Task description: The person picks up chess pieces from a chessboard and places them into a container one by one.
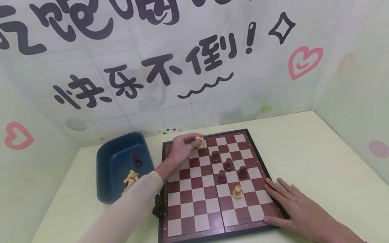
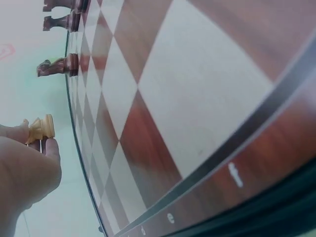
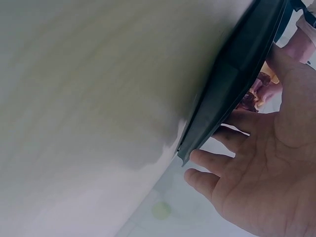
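My left hand (image 1: 181, 149) pinches a cream chess piece (image 1: 200, 142) over the far left part of the chessboard (image 1: 199, 195). The left wrist view shows the piece's round base (image 2: 48, 126) sticking out past the fingertips; its top is partly covered by them. My right hand (image 1: 297, 208) lies along the board's near right edge, fingers extended and slightly spread. In the right wrist view the palm (image 3: 266, 163) faces the camera beside the board's dark side. Several dark red pieces, one a knight (image 2: 59, 65), stand on the board's right half, with a cream piece (image 1: 238, 192) nearer me.
Left of the board sits a blue tray (image 1: 101, 180) holding cream pieces (image 1: 130, 177) and a dark red piece (image 1: 136, 160). A small black object (image 1: 158, 205) is by the board's left edge, below my sleeve. A printed wall sheet (image 1: 166, 112) rises behind the table.
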The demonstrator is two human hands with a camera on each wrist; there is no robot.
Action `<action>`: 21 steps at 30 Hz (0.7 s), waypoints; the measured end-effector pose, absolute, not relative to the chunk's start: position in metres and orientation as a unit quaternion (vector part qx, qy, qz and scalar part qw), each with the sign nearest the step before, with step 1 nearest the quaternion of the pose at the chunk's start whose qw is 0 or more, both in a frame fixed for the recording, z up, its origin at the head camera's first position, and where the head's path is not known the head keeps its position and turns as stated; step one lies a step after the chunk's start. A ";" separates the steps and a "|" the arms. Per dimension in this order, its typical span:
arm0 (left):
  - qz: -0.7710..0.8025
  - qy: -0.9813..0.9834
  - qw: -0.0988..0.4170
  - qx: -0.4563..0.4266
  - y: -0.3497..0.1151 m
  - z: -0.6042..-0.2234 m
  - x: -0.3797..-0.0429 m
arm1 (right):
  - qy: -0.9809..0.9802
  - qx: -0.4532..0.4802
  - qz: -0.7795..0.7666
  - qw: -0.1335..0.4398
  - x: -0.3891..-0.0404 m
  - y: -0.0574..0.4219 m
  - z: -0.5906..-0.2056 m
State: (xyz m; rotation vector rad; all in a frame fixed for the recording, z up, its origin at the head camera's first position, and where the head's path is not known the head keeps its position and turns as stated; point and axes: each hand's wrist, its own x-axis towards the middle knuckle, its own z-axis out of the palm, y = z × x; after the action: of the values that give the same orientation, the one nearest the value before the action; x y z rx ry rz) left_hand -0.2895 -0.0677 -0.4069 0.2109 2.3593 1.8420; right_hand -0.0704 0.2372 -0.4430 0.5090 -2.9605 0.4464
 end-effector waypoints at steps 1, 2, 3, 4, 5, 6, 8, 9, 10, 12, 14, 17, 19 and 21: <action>0.612 0.785 0.069 0.068 -0.069 -0.407 -0.290 | -0.973 0.167 0.147 0.051 -0.070 0.237 -0.443; 0.613 0.784 0.068 0.067 -0.070 -0.406 -0.290 | -0.973 0.167 0.148 0.050 -0.070 0.237 -0.443; 0.614 0.784 0.068 0.066 -0.071 -0.405 -0.290 | -0.973 0.167 0.148 0.049 -0.070 0.237 -0.443; 0.615 0.783 0.068 0.066 -0.072 -0.404 -0.290 | -0.974 0.166 0.149 0.049 -0.070 0.237 -0.443; 0.616 0.782 0.067 0.066 -0.072 -0.404 -0.290 | -0.974 0.166 0.149 0.048 -0.070 0.236 -0.443; 0.616 0.782 0.066 0.065 -0.074 -0.403 -0.290 | -0.974 0.166 0.148 0.049 -0.070 0.236 -0.443; 0.612 0.786 0.064 0.062 -0.075 -0.402 -0.290 | -0.974 0.167 0.147 0.052 -0.071 0.237 -0.443; 0.608 0.789 0.064 0.060 -0.076 -0.402 -0.290 | -0.973 0.168 0.146 0.053 -0.071 0.237 -0.443; 0.604 0.792 0.065 0.058 -0.077 -0.402 -0.289 | -0.974 0.168 0.145 0.053 -0.071 0.237 -0.443; 0.601 0.795 0.067 0.052 -0.081 -0.403 -0.289 | -0.974 0.168 0.144 0.053 -0.070 0.237 -0.443; 0.601 0.795 0.067 0.045 -0.084 -0.404 -0.289 | -0.974 0.169 0.144 0.053 -0.070 0.237 -0.443; 0.608 0.790 0.064 0.041 -0.092 -0.406 -0.290 | -0.973 0.170 0.144 0.056 -0.070 0.237 -0.443; 0.615 0.785 0.061 0.040 -0.098 -0.404 -0.290 | -0.973 0.172 0.144 0.058 -0.070 0.237 -0.443; 0.616 0.784 0.057 0.043 -0.105 -0.403 -0.291 | -0.972 0.174 0.144 0.060 -0.070 0.238 -0.444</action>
State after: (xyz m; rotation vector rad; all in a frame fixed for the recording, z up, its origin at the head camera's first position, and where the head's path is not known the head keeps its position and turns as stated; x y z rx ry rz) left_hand -0.2908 -0.1050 -0.4027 0.1308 2.3779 1.8691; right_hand -0.0702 0.2375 -0.4438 0.5252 -2.9424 0.4363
